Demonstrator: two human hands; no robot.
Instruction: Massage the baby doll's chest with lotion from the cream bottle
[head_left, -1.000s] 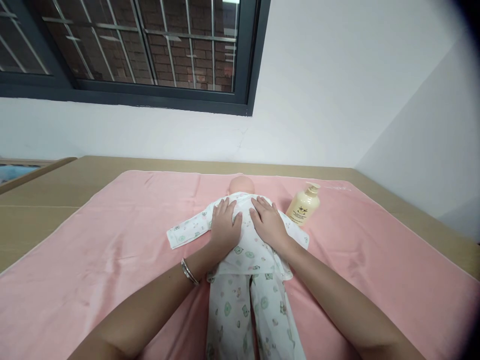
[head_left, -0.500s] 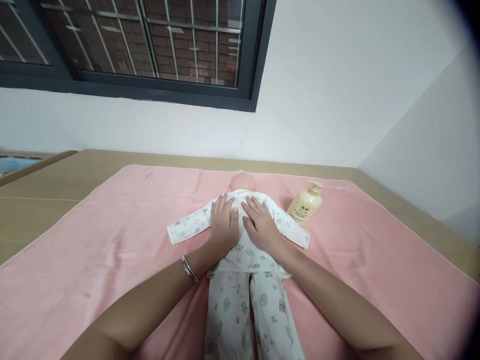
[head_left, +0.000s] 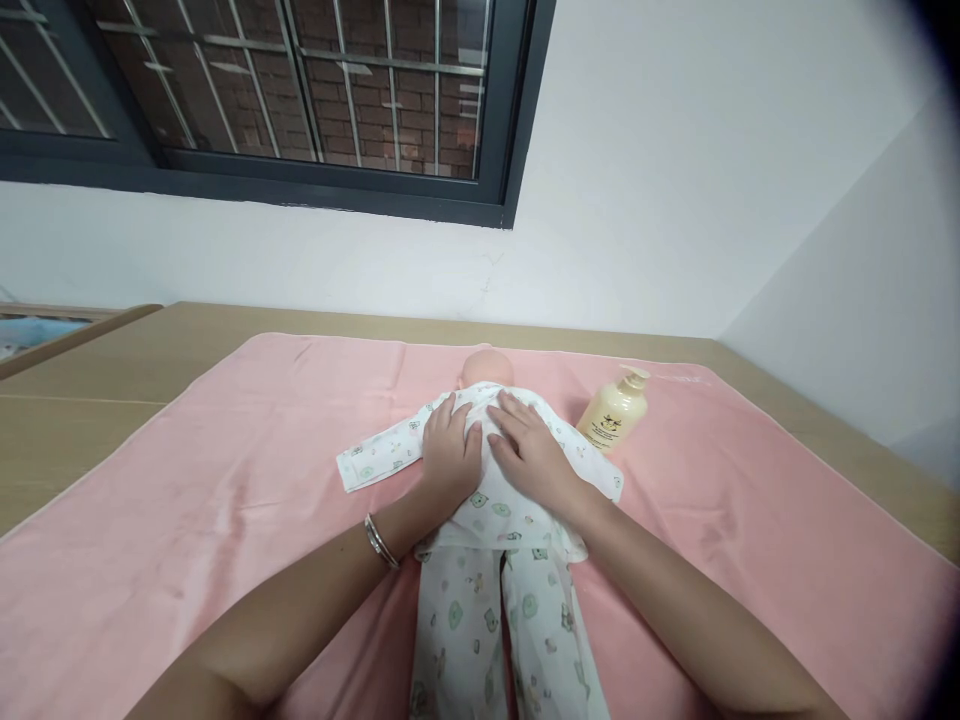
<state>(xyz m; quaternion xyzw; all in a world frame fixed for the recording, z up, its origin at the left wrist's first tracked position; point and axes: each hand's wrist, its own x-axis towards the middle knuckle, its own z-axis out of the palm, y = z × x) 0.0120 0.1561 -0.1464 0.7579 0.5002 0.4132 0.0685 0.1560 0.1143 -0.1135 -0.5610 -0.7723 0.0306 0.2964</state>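
Observation:
A baby doll (head_left: 486, 368) in white pyjamas with green prints lies on a pink towel (head_left: 225, 470), head pointing away from me. My left hand (head_left: 448, 455) rests flat on the doll's upper body, fingers together, a silver bracelet on the wrist. My right hand (head_left: 529, 450) lies flat beside it on the same part, fingers slightly spread. Both palms press on the shirt (head_left: 491, 505); neither grips anything. The doll's trouser legs (head_left: 495, 630) run toward me between my forearms.
A cream pump bottle (head_left: 615, 412) stands on the towel just right of the doll. The towel covers a tan surface (head_left: 90, 380) that meets a white wall. A dark-framed barred window (head_left: 300, 100) is above.
My right hand slid a little left toward the left hand over the doll's upper body, then back slightly. The view shifted a bit.

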